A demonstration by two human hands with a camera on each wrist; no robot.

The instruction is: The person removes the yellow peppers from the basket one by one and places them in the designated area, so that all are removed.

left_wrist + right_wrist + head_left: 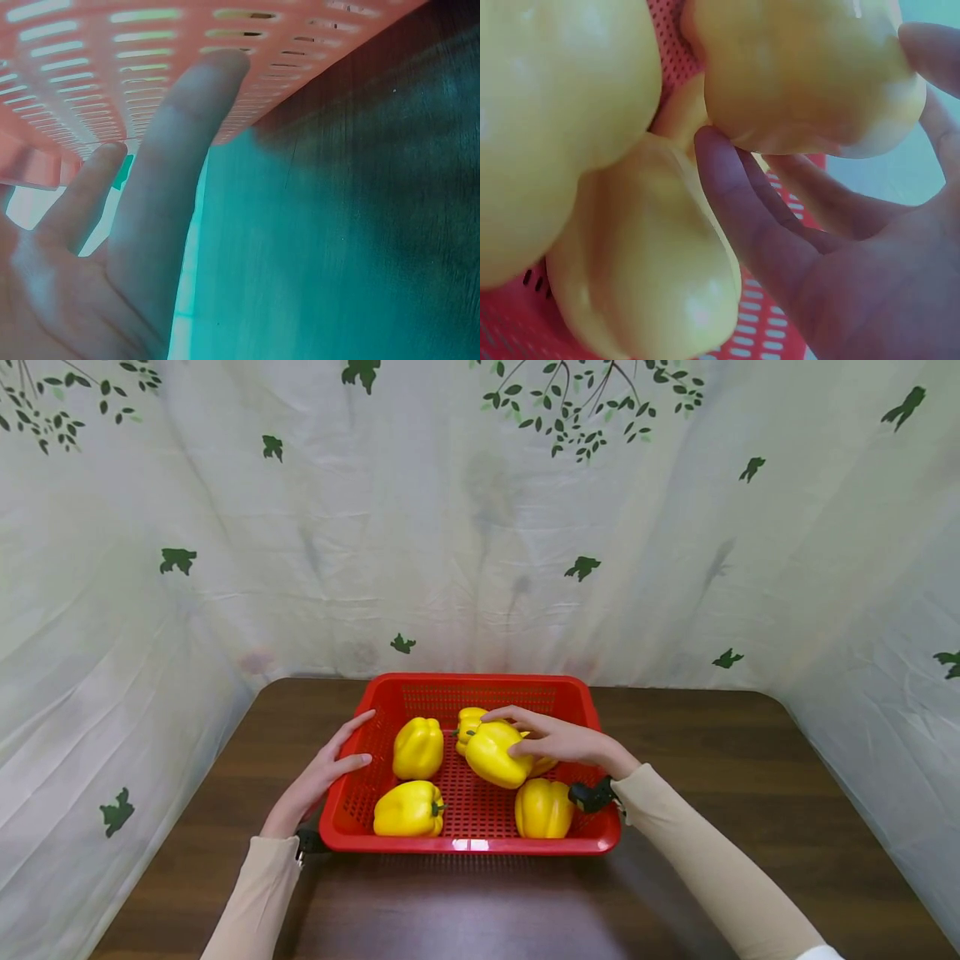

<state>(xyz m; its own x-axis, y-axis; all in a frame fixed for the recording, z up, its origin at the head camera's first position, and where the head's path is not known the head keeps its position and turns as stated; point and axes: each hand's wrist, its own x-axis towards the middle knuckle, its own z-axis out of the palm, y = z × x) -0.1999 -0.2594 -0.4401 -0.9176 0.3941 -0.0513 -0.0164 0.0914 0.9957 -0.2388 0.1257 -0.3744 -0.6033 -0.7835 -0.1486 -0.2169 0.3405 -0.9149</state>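
Observation:
A red plastic basket (390,844) with slotted walls sits on the table, several yellow bell peppers inside. My right hand (566,743) holds one yellow bell pepper (495,758) over the basket's middle right, thumb on one side and fingers on the other. In the right wrist view this held pepper (810,75) is beside other peppers (652,255). Beneath the right hand, another pepper (543,766) is mostly hidden. My left hand (326,768) is at the basket's left side, fingers extended. The left wrist view shows its fingers (176,150) against the slotted outer wall (142,60).
Two peppers lie on the basket's left, one at the back (417,749) and one in front (409,810). Another pepper (543,810) is at front right. The dark wooden table (690,735) meets a pale curtain (450,527) with leaf prints behind.

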